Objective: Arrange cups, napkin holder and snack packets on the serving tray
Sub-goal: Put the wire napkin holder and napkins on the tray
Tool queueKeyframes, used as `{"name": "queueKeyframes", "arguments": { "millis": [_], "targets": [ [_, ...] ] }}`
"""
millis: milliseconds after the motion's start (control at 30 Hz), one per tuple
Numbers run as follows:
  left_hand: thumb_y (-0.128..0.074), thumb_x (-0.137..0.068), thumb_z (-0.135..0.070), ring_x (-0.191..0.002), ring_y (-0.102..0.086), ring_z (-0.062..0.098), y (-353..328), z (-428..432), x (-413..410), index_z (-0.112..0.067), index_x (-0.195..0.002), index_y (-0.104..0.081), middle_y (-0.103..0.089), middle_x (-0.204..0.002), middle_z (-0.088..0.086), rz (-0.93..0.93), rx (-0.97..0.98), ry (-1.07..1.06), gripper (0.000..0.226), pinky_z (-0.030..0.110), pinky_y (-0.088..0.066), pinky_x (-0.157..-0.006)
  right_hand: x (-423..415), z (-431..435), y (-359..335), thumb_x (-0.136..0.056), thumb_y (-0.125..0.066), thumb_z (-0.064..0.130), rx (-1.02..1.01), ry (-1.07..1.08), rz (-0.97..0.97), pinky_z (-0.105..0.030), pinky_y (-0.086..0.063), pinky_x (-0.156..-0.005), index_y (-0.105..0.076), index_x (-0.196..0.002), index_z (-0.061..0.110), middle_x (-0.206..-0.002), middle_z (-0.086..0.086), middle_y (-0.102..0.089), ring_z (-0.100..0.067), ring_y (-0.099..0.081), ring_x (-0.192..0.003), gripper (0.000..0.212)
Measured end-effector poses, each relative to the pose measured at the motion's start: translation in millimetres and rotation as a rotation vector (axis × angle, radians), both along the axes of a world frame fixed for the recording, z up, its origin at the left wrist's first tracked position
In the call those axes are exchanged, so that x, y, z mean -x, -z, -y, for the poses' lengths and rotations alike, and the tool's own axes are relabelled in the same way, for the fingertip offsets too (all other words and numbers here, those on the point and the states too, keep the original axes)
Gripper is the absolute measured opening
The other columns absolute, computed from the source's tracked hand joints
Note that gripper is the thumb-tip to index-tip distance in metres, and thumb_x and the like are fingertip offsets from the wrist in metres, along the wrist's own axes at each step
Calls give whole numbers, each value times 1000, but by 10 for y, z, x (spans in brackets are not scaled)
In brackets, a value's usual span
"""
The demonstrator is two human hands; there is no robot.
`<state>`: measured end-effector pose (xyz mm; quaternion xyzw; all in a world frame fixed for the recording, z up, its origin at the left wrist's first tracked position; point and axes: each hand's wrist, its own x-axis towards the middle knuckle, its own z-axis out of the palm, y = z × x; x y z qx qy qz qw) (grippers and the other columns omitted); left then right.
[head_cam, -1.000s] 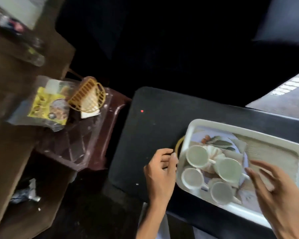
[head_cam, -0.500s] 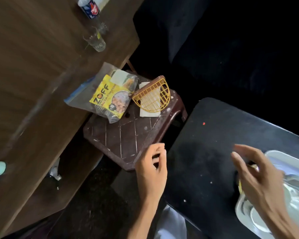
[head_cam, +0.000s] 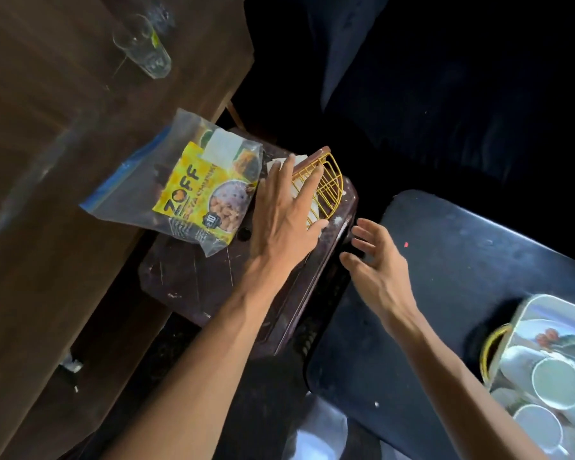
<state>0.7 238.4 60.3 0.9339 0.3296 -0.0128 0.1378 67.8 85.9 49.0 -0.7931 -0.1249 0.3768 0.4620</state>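
A yellow wire napkin holder [head_cam: 329,189] with white napkins lies on a dark brown plastic stool [head_cam: 193,287]. My left hand [head_cam: 284,215] is spread flat over its left side, fingers apart, not closed around it. A clear bag holding a yellow ZOFF snack packet [head_cam: 196,197] lies just left of that hand. My right hand [head_cam: 377,260] hovers open beside the stool's right edge, holding nothing. At the lower right, the white serving tray [head_cam: 525,313] carries white cups [head_cam: 556,381].
A brown wooden table [head_cam: 63,161] fills the left, with an empty drinking glass [head_cam: 143,48] on it. The tray sits on a black tabletop [head_cam: 445,260] at the right. Dark floor and dark seating lie beyond.
Both hands have left the tray and moved toward the stool. My left hand now rests over the napkin holder; my right hand followed to the stool's edge. The view shifted left.
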Motion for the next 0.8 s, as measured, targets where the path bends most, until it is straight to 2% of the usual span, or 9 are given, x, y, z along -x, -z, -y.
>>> {"name": "queueKeyframes", "arguments": {
  "millis": [100, 167, 267, 367, 467, 533, 633, 767, 800],
  "targets": [
    [-81, -76, -52, -151, -27, 42, 83, -76, -73, -28, -159, -25, -22, -165, 23, -86, -24, 71, 103, 60, -29, -120, 41, -76, 25, -85, -65, 3, 11, 34, -29, -26, -51, -95, -45, -140, 24, -135, 7, -57, -6, -54, -118, 63],
    [-82, -74, -53, -147, -34, 39, 120, -97, -95, -29, -158, -27, -28, -163, 21, -74, -48, 77, 103, 59, -33, -117, 60, -101, 39, -85, -65, 2, 10, 48, -36, -28, -52, -95, -45, -140, 24, -130, 11, -57, -5, -54, -116, 62],
    [-87, -69, -48, -137, -46, 34, 125, -125, -94, -29, -153, -38, -41, -155, 15, -8, -42, 52, 99, 53, -41, -112, 85, -116, 41, -86, -67, 7, -7, 55, -47, -24, -52, -92, -46, -138, 25, -122, 17, -55, -4, -54, -114, 59],
    [-88, -67, -46, -129, -53, 35, 50, -145, -92, -27, -150, -44, -47, -150, 16, 37, -53, 51, 95, 52, -49, -102, 103, -119, 20, -86, -66, 6, -35, 67, -42, -13, -52, -85, -49, -134, 28, -112, 29, -55, 6, -56, -106, 56],
    [-85, -67, -49, -124, -57, 32, -82, -141, -31, -25, -147, -48, -51, -147, 13, 139, -34, 8, 91, 49, -55, -95, 106, -111, -34, -87, -66, 8, -80, 108, -36, -4, -50, -76, -50, -133, 29, -114, 25, -58, 15, -55, -106, 53],
    [-84, -67, -51, -124, -58, 28, -193, -89, 60, -26, -146, -50, -53, -146, 9, 256, 48, -70, 89, 43, -58, -92, 106, -85, -99, -90, -66, 14, -104, 141, -50, -5, -49, -77, -49, -135, 28, -122, 18, -60, 9, -57, -111, 50],
    [-79, -69, -56, -125, -58, 17, -354, 90, 220, -28, -144, -51, -56, -141, 1, 393, 213, -164, 84, 38, -56, -97, 129, 11, -228, -92, -67, 28, -150, 173, -89, -18, -51, -88, -48, -138, 30, -129, 15, -61, 2, -60, -114, 51],
    [-78, -68, -55, -126, -57, 0, -495, 483, 427, -35, -140, -54, -60, -136, -17, 530, 530, -300, 79, 23, -48, -105, 209, 232, -431, -94, -66, 29, -234, 161, -132, -29, -53, -90, -56, -130, 31, -120, 12, -68, -5, -66, -108, 37],
    [-78, -68, -53, -126, -59, 2, -512, 606, 467, -36, -139, -54, -62, -136, -17, 549, 619, -341, 77, 27, -49, -106, 236, 311, -471, -95, -65, 26, -246, 149, -135, -31, -53, -90, -59, -126, 30, -117, 11, -70, -7, -67, -106, 31]
  ]
}}
